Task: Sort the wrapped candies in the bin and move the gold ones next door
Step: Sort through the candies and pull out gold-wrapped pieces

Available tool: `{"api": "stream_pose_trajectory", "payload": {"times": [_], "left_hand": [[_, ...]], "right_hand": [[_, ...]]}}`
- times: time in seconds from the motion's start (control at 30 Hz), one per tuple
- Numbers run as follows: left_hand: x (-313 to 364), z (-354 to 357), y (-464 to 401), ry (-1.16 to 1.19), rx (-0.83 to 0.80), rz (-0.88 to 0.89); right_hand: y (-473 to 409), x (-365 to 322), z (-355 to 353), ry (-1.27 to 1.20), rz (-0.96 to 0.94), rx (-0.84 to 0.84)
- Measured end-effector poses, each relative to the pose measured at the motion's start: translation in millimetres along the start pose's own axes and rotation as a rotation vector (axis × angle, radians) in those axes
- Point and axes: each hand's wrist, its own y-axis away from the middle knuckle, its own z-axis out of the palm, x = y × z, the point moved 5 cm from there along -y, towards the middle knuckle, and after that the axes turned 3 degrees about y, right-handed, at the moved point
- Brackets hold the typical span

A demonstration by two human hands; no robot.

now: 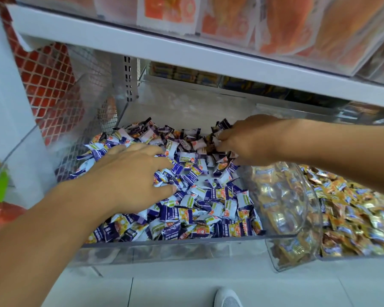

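Left hand [133, 176] lying spread over purple-and-white candies [208, 209] in clear bin [164, 242].
Right hand [246, 140] pinching dark-wrapped candies [222, 127]; neighbouring bin [353, 257] holding gold candies [353, 213].

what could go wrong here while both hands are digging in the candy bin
1. The right hand pinches a mixed cluster of dark and pale wrappers at the back, so non-gold pieces could ride along into the gold bin.
2. The left hand lies spread over the purple and white candies and may hide gold ones beneath it.
3. Candies sit heaped against the low clear front wall; raking could push some over onto the floor.
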Motion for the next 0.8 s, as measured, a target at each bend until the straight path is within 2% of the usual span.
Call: {"api": "stream_pose_trajectory", "payload": {"times": [0.13,0.23,0.3,0.37,0.5,0.8], "left_hand": [[0.0,-1.1,-0.7,0.023,0.011,0.004],[0.9,-2.5,-1.2,0.026,0.009,0.001],[1.3,-3.4,0.2,0.03,0.008,-0.006],[2.1,-4.1,1.1,0.031,0.004,-0.01],[1.9,-3.5,0.8,0.03,-0.002,-0.013],[2.4,-4.3,1.6,0.016,-0.005,-0.006]], "right_hand": [[2.5,12.6,-19.6,-0.313,0.155,0.071],[-14.3,-1.6,-19.9,-0.419,0.207,-0.095],[-22.7,-16.7,-16.2,-0.42,0.172,-0.212],[-17.4,-30.5,-17.2,-0.471,0.108,-0.224],[21.4,-71.9,-5.9,-0.557,-0.121,-0.37],[51.7,-74.5,-5.4,-0.491,-0.225,-0.306]]}}
